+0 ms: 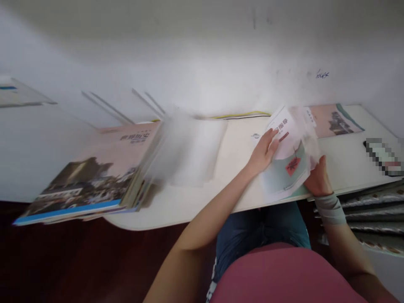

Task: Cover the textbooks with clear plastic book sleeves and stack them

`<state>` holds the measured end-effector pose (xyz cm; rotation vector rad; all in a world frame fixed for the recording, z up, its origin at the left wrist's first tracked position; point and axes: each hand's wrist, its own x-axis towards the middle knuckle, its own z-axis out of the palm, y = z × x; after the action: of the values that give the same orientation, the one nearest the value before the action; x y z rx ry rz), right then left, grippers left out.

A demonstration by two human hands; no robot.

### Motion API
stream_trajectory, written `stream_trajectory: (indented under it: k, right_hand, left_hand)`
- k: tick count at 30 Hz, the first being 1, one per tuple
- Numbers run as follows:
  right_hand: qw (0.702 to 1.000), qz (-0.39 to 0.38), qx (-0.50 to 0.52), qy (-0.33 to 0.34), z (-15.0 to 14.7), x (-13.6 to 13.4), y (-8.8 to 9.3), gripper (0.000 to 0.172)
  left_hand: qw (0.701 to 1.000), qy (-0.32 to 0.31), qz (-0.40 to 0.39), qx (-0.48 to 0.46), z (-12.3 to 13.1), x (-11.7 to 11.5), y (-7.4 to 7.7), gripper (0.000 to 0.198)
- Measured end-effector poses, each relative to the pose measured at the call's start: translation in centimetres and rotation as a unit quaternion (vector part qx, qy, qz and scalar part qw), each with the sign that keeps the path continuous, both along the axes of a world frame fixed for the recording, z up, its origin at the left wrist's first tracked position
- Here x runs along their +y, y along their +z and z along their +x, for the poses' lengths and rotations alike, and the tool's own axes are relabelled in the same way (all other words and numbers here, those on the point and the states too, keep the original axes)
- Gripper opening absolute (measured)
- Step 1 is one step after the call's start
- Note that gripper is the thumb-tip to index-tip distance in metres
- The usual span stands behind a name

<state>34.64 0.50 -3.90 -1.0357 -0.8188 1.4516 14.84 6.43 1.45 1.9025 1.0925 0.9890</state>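
Observation:
A thin book with a white and pale green cover and a red tag picture is held tilted over the right part of the table. Clear, shiny film seems to lie over its right side, partly blurred. My left hand grips the book's left side, with thumb and fingers over the cover. At the lower right edge, my right hand holds the book from beside and below; most of its fingers are hidden. Left of the book lie blurred, see-through sheets.
A stack of books with a pink townscape cover stands at the table's left end. Another pink book lies behind my right hand. A phone rests on the white table at right. A yellow cable runs along the wall.

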Motion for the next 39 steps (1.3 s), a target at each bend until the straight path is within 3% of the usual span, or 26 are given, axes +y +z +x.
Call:
stream_trajectory:
  k: [3, 7, 11, 14, 16, 21, 26, 29, 32, 35, 39]
  right_hand:
    - [0.999, -0.014, 0.042, -0.010, 3.5, 0.6, 1.0, 0.072]
    - [1.000, -0.012, -0.002, 0.016, 5.4, 1.1, 1.8, 0.080]
    - [0.995, -0.024, -0.089, 0.040, 5.0, 1.2, 1.5, 0.088]
    - [0.996, -0.035, -0.078, 0.015, 5.3, 1.0, 1.3, 0.088]
    - [0.997, -0.023, -0.078, -0.013, 5.9, 0.9, 1.5, 0.083]
    - [0.987, 0.004, -0.157, -0.011, 6.3, 2.0, 2.7, 0.045]
    - [0.971, -0.005, -0.237, 0.026, 6.4, 4.8, 2.7, 0.041]
    - [0.960, -0.019, -0.267, 0.076, 7.8, 4.9, 2.2, 0.041]
    - [0.923, -0.013, -0.355, 0.150, 9.5, 3.9, 1.9, 0.034]
    - [0.846, 0.022, -0.507, 0.167, 10.1, 2.8, 1.9, 0.020]
    - [0.728, 0.051, -0.674, 0.113, 8.9, 3.2, 2.2, 0.009]
  left_hand:
    - [0.968, 0.007, 0.011, 0.251, 0.1, 0.4, -3.1, 0.071]
    - [0.920, -0.002, 0.028, 0.392, 1.1, 0.1, -4.3, 0.080]
    - [0.920, -0.029, 0.044, 0.389, 3.5, 0.2, -3.9, 0.084]
    - [0.915, -0.065, 0.047, 0.395, 4.6, 0.4, -3.9, 0.087]
    - [0.908, -0.090, 0.037, 0.408, 4.8, 0.5, -3.8, 0.090]
    - [0.917, -0.088, 0.073, 0.382, 5.0, 0.4, -3.5, 0.084]
    - [0.904, -0.142, 0.077, 0.396, 5.2, -1.0, -3.8, 0.085]
    - [0.899, -0.162, 0.095, 0.395, 5.2, -2.4, -3.9, 0.088]
    - [0.881, -0.222, 0.109, 0.403, 5.8, -3.7, -4.0, 0.085]
    - [0.871, -0.248, 0.111, 0.410, 6.0, -3.5, -3.8, 0.085]
    - [0.883, -0.146, 0.097, 0.435, 3.6, -0.5, -3.4, 0.081]
